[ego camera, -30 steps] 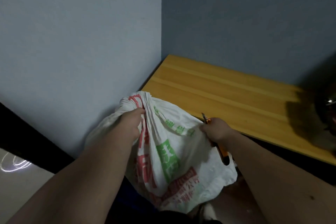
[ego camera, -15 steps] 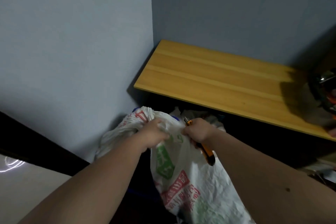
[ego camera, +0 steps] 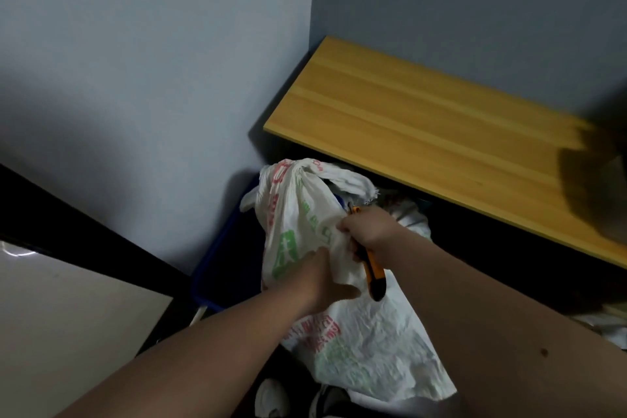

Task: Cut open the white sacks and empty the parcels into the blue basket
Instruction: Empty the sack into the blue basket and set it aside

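crinkled woven plastic sack (ego camera: 356, 346), smooth wood-grain shelf (ego camera: 424, 125), matt painted wall (ego camera: 152, 44)

Dim, soft, heavily shadowed corners

Plain room corner; bare grey walls (ego camera: 152, 61); wooden tabletop (ego camera: 424, 132)

A crumpled white sack (ego camera: 342, 332) with red and green print hangs upright, its bunched neck (ego camera: 295, 176) topmost, over the dark blue basket (ego camera: 220, 268) standing in the wall corner beside the bench (ego camera: 424, 132).
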